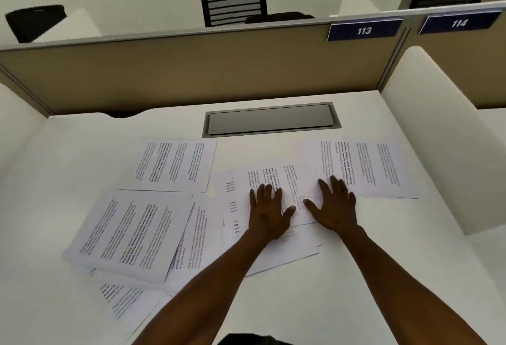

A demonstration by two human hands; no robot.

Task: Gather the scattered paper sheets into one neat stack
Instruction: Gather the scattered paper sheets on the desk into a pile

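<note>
Both palms lie flat, fingers spread, gripping nothing: left hand (269, 214) and right hand (335, 206) pin the middle printed sheets (276, 180), likely for sliding; other sheets (131, 235) lie scattered left of them.

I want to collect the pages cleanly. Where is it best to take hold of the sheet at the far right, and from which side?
Probably its near long edge. The far right sheet lies flat, and the right hand already rests on its near left corner. Slide it toward you, then slip the fingers under that edge.
</note>
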